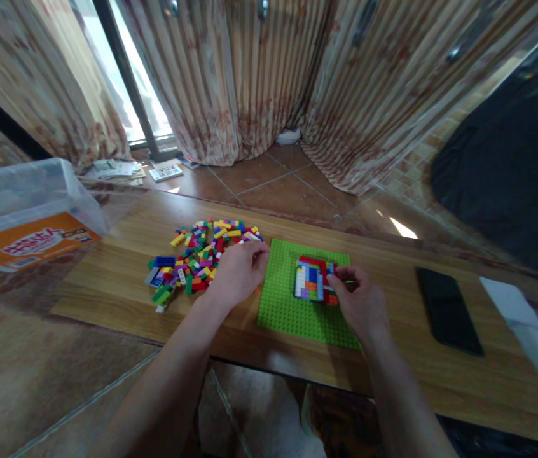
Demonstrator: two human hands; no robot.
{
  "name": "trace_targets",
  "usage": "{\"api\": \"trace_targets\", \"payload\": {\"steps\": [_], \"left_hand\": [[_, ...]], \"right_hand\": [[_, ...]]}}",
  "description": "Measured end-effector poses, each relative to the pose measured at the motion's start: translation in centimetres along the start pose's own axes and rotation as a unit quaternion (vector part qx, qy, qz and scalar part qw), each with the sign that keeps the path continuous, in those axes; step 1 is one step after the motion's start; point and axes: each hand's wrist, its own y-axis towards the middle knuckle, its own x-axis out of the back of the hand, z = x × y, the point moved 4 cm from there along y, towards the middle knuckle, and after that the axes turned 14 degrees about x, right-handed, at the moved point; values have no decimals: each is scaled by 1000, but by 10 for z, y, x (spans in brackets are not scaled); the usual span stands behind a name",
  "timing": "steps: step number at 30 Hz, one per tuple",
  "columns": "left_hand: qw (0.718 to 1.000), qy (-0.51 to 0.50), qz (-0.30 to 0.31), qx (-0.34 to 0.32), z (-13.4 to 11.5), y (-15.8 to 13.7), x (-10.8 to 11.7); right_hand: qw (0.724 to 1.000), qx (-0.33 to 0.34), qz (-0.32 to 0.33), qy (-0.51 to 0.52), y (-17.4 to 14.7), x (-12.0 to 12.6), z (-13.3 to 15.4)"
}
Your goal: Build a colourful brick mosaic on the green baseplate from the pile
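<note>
A green studded baseplate [281,312] lies on the wooden table, with a low build of multicoloured building bricks [310,280] on it. My right hand [362,299] is at the build's right side, thumb and fingers drawn together in a pinch. Whatever is between those fingertips is too small to make out. Left of the plate spreads a loose pile of building bricks [197,254] in many colours. My left hand [238,273] is between the pile's right edge and the plate, its fingers curled together. Its grip is partly hidden, so I cannot tell what it holds.
A clear plastic box [78,197] with an orange label stands at the table's left end. To the right lie a black phone-like slab [448,308] and a white sheet [512,299]. Curtains [269,89] hang beyond the table, and papers [116,170] lie on the floor.
</note>
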Motion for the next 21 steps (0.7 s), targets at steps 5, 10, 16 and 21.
{"api": "trace_targets", "payload": {"steps": [5,10,16,21], "left_hand": [[1000,-5,2,5,0,0,0],[1000,-9,4,-1,4,2,-1],[999,1,51,-12,10,0,14],[986,63,148,-35,10,-9,17]], "right_hand": [[1000,-3,5,28,2,-1,-2],[999,2,8,41,2,-3,-2],[999,17,3,51,2,-3,-6],[1000,28,-9,12,1,3,-4]]}}
